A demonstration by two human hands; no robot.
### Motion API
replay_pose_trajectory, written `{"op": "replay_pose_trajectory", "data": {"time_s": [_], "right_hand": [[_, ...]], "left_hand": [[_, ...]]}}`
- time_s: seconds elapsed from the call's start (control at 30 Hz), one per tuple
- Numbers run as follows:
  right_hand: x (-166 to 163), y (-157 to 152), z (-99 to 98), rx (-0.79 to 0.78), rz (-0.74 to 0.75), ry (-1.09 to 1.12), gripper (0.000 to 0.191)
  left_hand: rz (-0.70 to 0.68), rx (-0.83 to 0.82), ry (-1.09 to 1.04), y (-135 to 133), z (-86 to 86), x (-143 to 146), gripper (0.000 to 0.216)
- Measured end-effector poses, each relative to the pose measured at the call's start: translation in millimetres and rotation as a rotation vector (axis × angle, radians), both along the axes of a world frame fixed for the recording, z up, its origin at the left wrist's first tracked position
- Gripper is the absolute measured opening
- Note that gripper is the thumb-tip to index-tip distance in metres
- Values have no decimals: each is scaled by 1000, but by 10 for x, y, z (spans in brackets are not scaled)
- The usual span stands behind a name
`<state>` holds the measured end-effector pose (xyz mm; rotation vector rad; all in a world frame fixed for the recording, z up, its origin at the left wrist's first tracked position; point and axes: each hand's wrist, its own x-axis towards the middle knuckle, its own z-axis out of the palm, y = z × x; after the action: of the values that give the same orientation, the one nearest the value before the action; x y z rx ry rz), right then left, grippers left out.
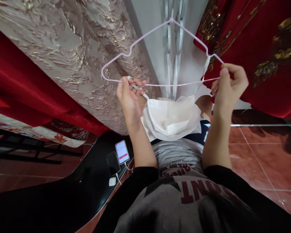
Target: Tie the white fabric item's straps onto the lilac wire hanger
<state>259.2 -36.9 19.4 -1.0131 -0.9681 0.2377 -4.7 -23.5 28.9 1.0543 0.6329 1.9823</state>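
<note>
A pale pink clothes hanger [174, 85] is held up in front of me with its hook pointing away. My left hand [129, 94] pinches the lower bar near the left end, and a thin white strap [137, 87] runs across its fingers. Around the right end of the hanger, my right hand [229, 84] is closed. Another white strap [205, 68] loops over the hanger's right notch. Below the bar hangs a white sheer layered garment [172, 118], in front of my lap, joined to the left strap.
Shiny pinkish embossed fabric [87, 58] hangs at left, red embroidered cloth [262, 58] at right. Metal rails [171, 48] stand between them. On a black curved surface [63, 191] lie a lit phone [122, 152], a dark power bank [113, 162] and a white earbud case [112, 181].
</note>
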Motion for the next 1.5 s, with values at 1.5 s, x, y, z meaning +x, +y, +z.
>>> {"op": "replay_pose_trajectory", "data": {"time_s": [1.5], "right_hand": [[-134,-93,85,-190,286,-208,29]], "left_hand": [[494,388,252,82,-179,-550,18]]}}
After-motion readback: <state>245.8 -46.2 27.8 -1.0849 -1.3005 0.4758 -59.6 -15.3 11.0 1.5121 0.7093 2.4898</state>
